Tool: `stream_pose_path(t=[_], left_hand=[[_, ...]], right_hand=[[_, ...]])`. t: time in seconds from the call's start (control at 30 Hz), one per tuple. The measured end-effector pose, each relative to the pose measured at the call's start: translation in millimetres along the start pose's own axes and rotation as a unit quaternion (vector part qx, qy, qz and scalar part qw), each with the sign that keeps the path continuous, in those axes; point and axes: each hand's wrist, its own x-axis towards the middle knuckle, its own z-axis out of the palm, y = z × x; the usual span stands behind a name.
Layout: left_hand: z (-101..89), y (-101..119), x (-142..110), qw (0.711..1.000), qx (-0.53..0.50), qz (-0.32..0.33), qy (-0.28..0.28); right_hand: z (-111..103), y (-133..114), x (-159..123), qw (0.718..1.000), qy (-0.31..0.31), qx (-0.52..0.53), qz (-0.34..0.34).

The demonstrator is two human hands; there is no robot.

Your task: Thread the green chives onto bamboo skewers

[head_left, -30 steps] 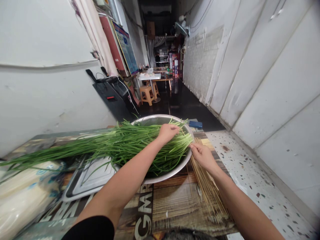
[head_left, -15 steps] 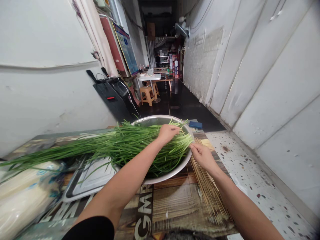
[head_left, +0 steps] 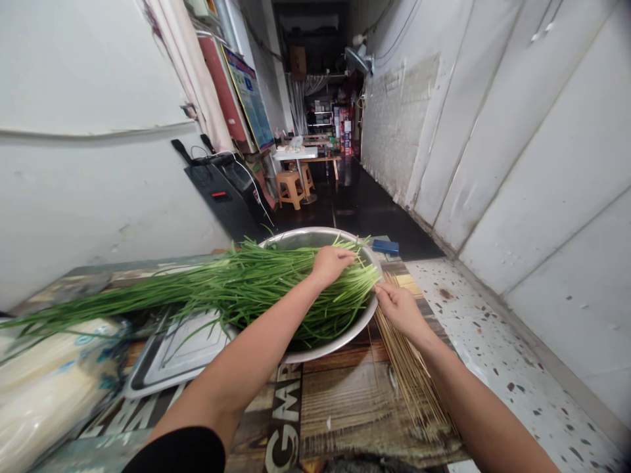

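Note:
A big heap of green garlic chives (head_left: 276,276) lies in a round metal basin (head_left: 340,345), the long leaves trailing left over the rim. My left hand (head_left: 332,264) rests on the heap, its fingers closed in a pinch at the pale stem ends. Close by at the basin's right rim, my right hand (head_left: 398,307) has thumb and forefinger pinched together. A thin tan stick, apparently a bamboo skewer (head_left: 361,261), crosses the stem ends between the two hands; its end at my right fingertips is mostly hidden.
Loose bamboo skewers (head_left: 411,381) lie right of the basin on the wood-patterned table (head_left: 340,401). A blue box (head_left: 385,246) sits behind them. Left are a metal tray (head_left: 197,348) and plastic-wrapped pale packages (head_left: 59,387). Beyond stand a white table (head_left: 296,153) and orange stools (head_left: 290,188).
Almost nothing differs. My left fingertips have shifted very slightly to the right; my right hand stays at the stem ends.

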Motion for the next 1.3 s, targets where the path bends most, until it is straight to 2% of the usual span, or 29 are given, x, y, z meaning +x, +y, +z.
stream_pose_path(t=[0.17,0.37,0.43,0.5,0.57,0.7,0.9,1.0,1.13,1.2,1.3], left_hand=[[-1.2,5.4,-3.9,0.999,0.006,0.012,-0.036],[-13.8,11.7,-5.1,0.980,0.021,0.059,-0.186],[-18.1,8.2,-2.3,0.982,0.069,0.062,-0.162],[-19.8,2.2,0.7,0.983,0.158,0.040,-0.089],[-19.2,-4.1,2.5,0.970,0.241,0.017,-0.040],[-15.1,-10.4,2.0,0.947,0.319,0.022,-0.033],[-12.0,-6.2,-0.2,0.927,0.362,0.093,-0.027],[-9.2,-5.8,0.6,0.941,0.325,0.090,0.000],[-4.9,-8.5,3.0,0.988,0.154,0.014,0.020],[-3.9,-8.8,3.3,0.996,0.086,0.000,0.012],[-4.1,-6.3,2.2,0.998,0.054,0.014,-0.006]], right_hand=[[1.4,2.1,-0.1,1.000,0.005,0.001,0.002],[0.4,-0.1,-0.3,1.000,0.011,-0.015,0.000],[-0.1,-0.6,-0.1,1.000,0.008,-0.023,-0.001],[-0.4,-0.7,0.1,1.000,0.006,-0.025,-0.001],[-0.4,-0.7,0.4,1.000,0.004,-0.025,-0.001],[-0.3,-0.8,0.7,1.000,0.005,-0.028,-0.002],[-0.1,-1.4,0.3,1.000,0.005,-0.024,-0.002],[0.2,-0.7,0.1,1.000,0.006,-0.025,-0.002],[0.4,0.4,-0.2,1.000,0.007,-0.025,-0.004],[0.3,0.4,-0.5,1.000,0.009,-0.024,-0.004],[-0.1,-0.2,-1.0,1.000,0.009,-0.023,-0.001]])
